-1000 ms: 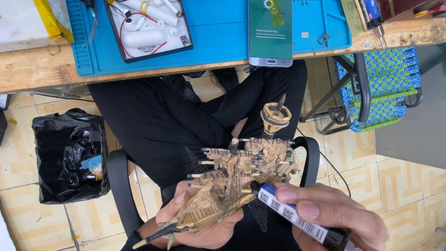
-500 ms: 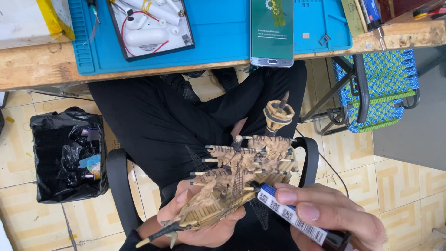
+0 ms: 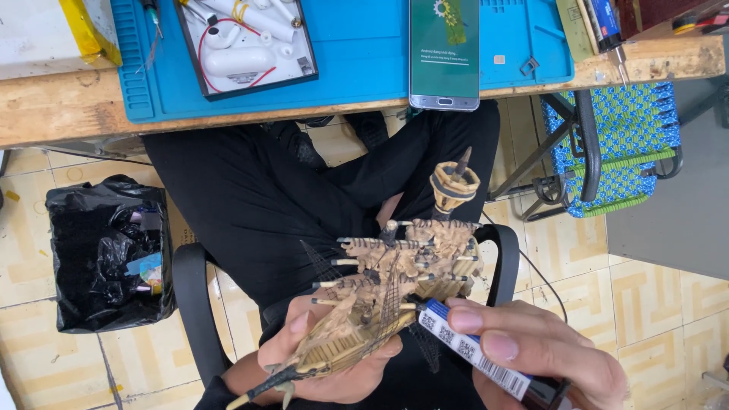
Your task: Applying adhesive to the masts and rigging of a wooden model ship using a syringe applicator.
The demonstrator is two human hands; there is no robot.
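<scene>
**Glue tube at the model ship's hull**

Far left on the floor: black rubbish bag [image 3: 106, 254], well apart from the work. Your left hand [image 3: 323, 364] cups the wooden model ship [image 3: 387, 292] from below, fingers curled closed around the hull, bow pointing near-left, masts and the round crow's nest [image 3: 454, 186] rising toward the desk [image 3: 45, 114]. The ship sits over your lap, above the black chair, not on the desk. Your right hand [image 3: 547, 357] grips a white-and-blue tube [image 3: 471, 349], fingers closed on it, blue tip touching or just beside the ship's side; exact contact is hard to tell.

Step looks like applying glue or touching up the hull. Next move calls for a steady left hold and a fine, light tip placement among the thin spars and rigging.

Far side: blue mat [image 3: 364, 53], tray of white parts [image 3: 247, 42], phone [image 3: 444, 53].
</scene>
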